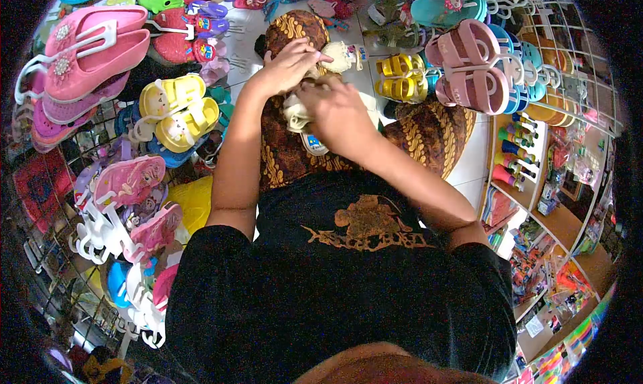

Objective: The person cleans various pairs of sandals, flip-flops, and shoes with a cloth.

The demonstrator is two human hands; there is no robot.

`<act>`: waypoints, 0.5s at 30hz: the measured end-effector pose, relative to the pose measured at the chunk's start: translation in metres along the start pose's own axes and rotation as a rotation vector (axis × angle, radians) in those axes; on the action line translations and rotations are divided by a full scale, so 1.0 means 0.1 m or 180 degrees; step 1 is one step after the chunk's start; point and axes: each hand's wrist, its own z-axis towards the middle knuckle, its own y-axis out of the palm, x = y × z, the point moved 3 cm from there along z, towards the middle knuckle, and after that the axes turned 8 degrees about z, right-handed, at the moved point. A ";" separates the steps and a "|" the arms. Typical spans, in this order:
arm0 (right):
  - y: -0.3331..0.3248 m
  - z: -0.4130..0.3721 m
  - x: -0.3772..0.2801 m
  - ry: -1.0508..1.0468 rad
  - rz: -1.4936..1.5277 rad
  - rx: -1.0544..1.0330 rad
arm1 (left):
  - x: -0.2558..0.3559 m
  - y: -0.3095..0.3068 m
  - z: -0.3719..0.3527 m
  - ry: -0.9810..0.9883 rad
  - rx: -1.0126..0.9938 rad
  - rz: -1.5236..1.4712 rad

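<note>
Both hands meet over the lap, on brown and gold patterned cloth (pixel 435 139). My left hand (pixel 288 68) lies with its fingers partly spread at the upper edge of a cream item (pixel 297 118). My right hand (pixel 335 109) is curled over the same cream item, its fingers bent and blurred, so what they pinch is hidden. A label with blue print (pixel 313 144) shows below my right hand. Beyond the fingers sits another cream piece (pixel 340 56) with a small coloured tag.
Pink shoes (pixel 97 49), yellow sandals (pixel 177 113) and pink sandals (pixel 130 180) hang on a wire rack at the left. Mauve sandals (pixel 469 66) and yellow sandals (pixel 402 78) are at the right, above wooden shelves (pixel 569 223) of packaged goods.
</note>
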 end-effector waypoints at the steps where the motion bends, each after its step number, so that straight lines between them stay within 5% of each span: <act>1: 0.03 -0.01 -0.03 -0.0036 0.0030 -0.0210 | -0.05 0.03 -0.01 -0.0062 -0.0003 0.0092; 15: -0.11 -0.37 0.18 -0.0590 0.0911 -0.0971 | 0.46 0.08 -0.12 -0.0628 0.0013 0.0803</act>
